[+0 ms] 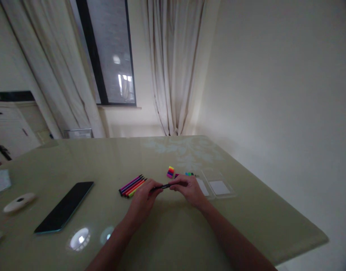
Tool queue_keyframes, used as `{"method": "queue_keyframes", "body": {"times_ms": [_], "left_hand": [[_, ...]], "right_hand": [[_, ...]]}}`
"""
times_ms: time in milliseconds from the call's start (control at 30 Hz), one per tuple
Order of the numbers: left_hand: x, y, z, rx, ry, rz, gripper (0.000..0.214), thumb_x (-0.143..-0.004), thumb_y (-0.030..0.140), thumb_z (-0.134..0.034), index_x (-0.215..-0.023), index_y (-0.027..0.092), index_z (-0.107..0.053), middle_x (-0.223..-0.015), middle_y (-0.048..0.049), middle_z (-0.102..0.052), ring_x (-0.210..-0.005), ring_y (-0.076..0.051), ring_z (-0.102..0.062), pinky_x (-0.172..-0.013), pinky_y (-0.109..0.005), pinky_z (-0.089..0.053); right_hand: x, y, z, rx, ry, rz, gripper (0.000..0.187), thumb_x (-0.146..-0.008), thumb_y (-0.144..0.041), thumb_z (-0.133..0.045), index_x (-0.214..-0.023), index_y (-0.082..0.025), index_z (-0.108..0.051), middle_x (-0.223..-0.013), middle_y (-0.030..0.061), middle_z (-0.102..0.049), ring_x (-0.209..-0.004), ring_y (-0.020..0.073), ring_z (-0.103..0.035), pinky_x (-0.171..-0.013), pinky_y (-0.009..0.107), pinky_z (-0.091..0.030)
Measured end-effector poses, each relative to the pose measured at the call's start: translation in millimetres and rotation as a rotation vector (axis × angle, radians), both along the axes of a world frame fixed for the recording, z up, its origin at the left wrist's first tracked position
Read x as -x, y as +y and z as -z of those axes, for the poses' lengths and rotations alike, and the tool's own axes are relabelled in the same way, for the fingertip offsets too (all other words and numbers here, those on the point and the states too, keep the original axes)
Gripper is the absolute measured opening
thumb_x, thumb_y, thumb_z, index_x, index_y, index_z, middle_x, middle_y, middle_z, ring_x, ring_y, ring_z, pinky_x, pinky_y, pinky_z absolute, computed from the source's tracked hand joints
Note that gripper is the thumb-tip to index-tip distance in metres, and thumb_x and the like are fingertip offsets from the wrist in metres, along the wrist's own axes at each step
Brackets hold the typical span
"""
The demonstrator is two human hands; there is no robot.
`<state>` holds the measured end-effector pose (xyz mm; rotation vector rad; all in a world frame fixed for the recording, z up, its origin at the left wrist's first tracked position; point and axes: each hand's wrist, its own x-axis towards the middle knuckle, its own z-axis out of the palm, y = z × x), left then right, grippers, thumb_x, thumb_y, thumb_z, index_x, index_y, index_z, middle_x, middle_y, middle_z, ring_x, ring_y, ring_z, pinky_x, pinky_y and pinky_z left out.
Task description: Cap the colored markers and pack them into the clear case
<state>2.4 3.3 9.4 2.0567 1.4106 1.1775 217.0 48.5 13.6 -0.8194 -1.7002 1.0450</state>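
Observation:
A slim black marker (pixel 165 186) spans the gap between my two hands, level and just above the table. My left hand (pixel 144 194) pinches one end of it, and my right hand (pixel 188 188) pinches the other. Left of my left hand, several coloured markers (pixel 131 187) lie side by side, partly covered by that hand. A small block of bright coloured stripes (pixel 170 172) rests beyond the black marker. Behind my right hand a few more coloured pieces (pixel 188 174) show, mostly hidden. An open clear plastic case (pixel 231 191) with white inserts lies right of that hand.
On the left of the green-covered table (pixel 173 241) lie a dark phone or tablet (pixel 64 207), a white computer mouse (pixel 20 202) and a pale folded sheet (pixel 0 181). A wall runs along the right edge; curtains (pixel 175 67) and a window stand behind.

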Motion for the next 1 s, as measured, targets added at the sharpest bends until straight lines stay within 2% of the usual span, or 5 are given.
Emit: {"method": "queue_keyframes", "body": {"times_ms": [367,533,733,900,1000], "left_hand": [[-8,-8,-8.6,-0.023,-0.040,0.067,0.028,-0.100,0.041,-0.050,-0.112,0.024,-0.068,-0.107,-0.0071,-0.071,-0.099,-0.022,-0.066,-0.088,-0.033,-0.052],[5,-3,-1.2,0.012,0.040,-0.043,0.039,-0.102,0.046,-0.041,-0.122,0.023,-0.065,-0.115,-0.0098,-0.071,-0.107,-0.025,-0.066,-0.093,-0.037,-0.052],[23,9,15.1,-0.065,0.324,-0.177,0.031,-0.098,0.039,-0.045,-0.104,0.024,-0.071,-0.112,-0.0083,-0.072,-0.107,-0.028,-0.065,-0.098,-0.043,-0.049],[23,9,17.4,-0.031,0.372,-0.163,0.032,-0.098,0.040,-0.045,-0.100,0.023,-0.072,-0.107,-0.0084,-0.072,-0.102,-0.028,-0.066,-0.094,-0.042,-0.049],[22,7,17.5,-0.024,0.378,-0.156,0.031,-0.099,0.041,-0.046,-0.100,0.023,-0.072,-0.105,-0.0079,-0.072,-0.099,-0.026,-0.066,-0.091,-0.041,-0.049]], "right_hand": [[19,-4,1.7,0.330,0.336,-0.067,0.032,-0.068,-0.037,-0.089,-0.092,-0.022,-0.075,-0.089,0.0025,-0.073,-0.085,0.0183,-0.068,-0.075,0.029,-0.054],[-34,26,-10.8,0.324,0.432,0.171,0.051,-0.074,-0.052,-0.080,-0.115,-0.022,-0.074,-0.100,0.0077,-0.073,-0.090,0.0217,-0.069,-0.072,0.030,-0.055],[-112,48,-12.3,0.253,0.055,0.455,0.047,-0.074,-0.049,-0.075,-0.105,-0.014,-0.077,-0.093,0.0102,-0.076,-0.083,0.0224,-0.069,-0.069,0.032,-0.055],[-104,47,2.6,0.192,-0.437,0.532,0.019,-0.076,-0.032,-0.075,-0.087,-0.017,-0.078,-0.084,0.0090,-0.078,-0.077,0.0221,-0.071,-0.067,0.030,-0.053],[-95,46,7.0,0.138,-0.584,0.584,0.011,-0.077,-0.027,-0.076,-0.081,-0.018,-0.078,-0.084,0.0091,-0.078,-0.079,0.0217,-0.073,-0.070,0.030,-0.053]]}}
